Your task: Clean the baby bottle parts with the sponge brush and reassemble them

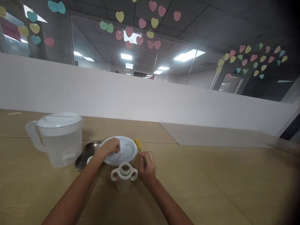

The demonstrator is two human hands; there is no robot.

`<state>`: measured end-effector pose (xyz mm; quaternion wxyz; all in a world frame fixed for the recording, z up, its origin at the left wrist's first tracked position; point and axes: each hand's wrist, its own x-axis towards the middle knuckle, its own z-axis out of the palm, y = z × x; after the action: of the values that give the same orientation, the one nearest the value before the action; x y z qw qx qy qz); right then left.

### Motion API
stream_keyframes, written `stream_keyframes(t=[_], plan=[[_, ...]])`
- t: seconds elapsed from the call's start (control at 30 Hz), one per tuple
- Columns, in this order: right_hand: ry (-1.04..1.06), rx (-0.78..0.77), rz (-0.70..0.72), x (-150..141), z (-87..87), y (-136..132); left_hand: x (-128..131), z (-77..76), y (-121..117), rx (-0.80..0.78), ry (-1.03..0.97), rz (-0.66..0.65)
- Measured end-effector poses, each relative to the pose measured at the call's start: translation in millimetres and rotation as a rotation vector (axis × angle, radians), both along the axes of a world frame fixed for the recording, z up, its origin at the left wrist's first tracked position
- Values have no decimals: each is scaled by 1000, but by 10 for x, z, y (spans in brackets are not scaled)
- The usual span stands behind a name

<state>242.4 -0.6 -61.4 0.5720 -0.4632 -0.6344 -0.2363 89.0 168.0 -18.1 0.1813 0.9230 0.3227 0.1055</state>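
Observation:
My left hand [110, 147] is closed, its fingers pinched on the rim of a white plate [124, 151] that it holds tilted over a metal tray [85, 153]. My right hand [147, 164] is closed around a thin green handle with a yellow head [138, 143] that reaches up beside the plate's right edge. In front of both hands a small two-handled baby bottle [123, 175] stands upright and open on the wooden table [211, 181].
A translucent plastic pitcher [58, 139] with a white lid, part full of water, stands at the left. A white partition [140, 97] runs behind the table. A small flat stick [14, 113] lies far left.

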Motion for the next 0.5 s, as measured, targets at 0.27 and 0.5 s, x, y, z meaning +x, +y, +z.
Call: stream_keyframes(t=[0.27,0.5], plan=[[77,-228,-3,7,-129,115,-79,204,-103,-144,-89,-187],[65,-259,-19,-5,-158,142,-308,800,-532,-327,-303,-295]])
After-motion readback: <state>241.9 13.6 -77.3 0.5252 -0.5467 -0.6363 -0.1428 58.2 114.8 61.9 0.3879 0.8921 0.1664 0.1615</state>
